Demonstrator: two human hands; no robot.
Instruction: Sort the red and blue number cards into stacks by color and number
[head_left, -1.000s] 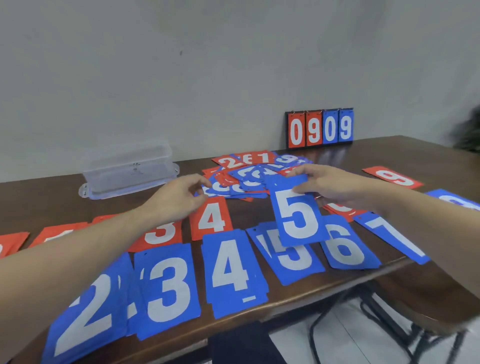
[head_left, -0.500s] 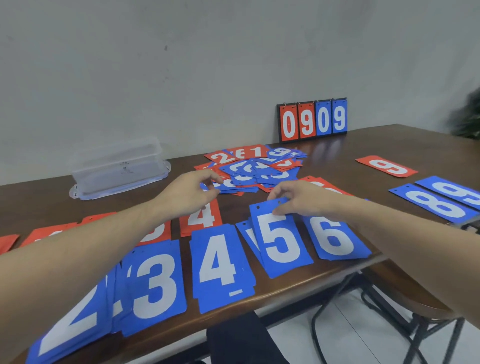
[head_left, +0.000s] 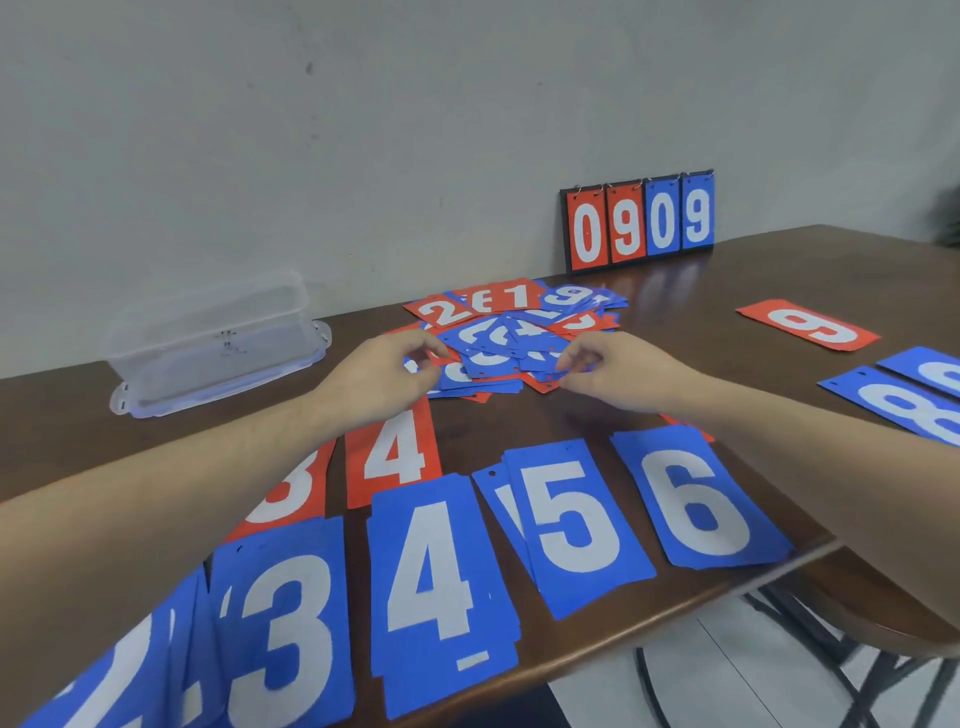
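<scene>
Unsorted pile (head_left: 511, 338): table centre, 12 o'clock from the blue 5 stack (head_left: 574, 525).
Left hand (head_left: 379, 379): at the pile's 8 o'clock edge, fingers curled; what it pinches, cannot tell.
Right hand (head_left: 618, 371): at its 4 o'clock edge, fingertips pinching a card corner; equally near.

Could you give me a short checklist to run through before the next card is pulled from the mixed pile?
1. Blue 5 stack lies flat with no hand on it: ok.
2. Both hands at the mixed pile, left hand and right hand: ok.
3. One single card pinched, not several: cannot tell, the fingers are curled at the pile's near edge.
4. Number and colour of the next card readable: cannot tell, the cards overlap.
5. Blue row in order, blue 3 stack, blue 4 stack, blue 6 stack: ok.
6. Blue 5 stack squared up: not ok, a lower card sticks out to its left.
</scene>
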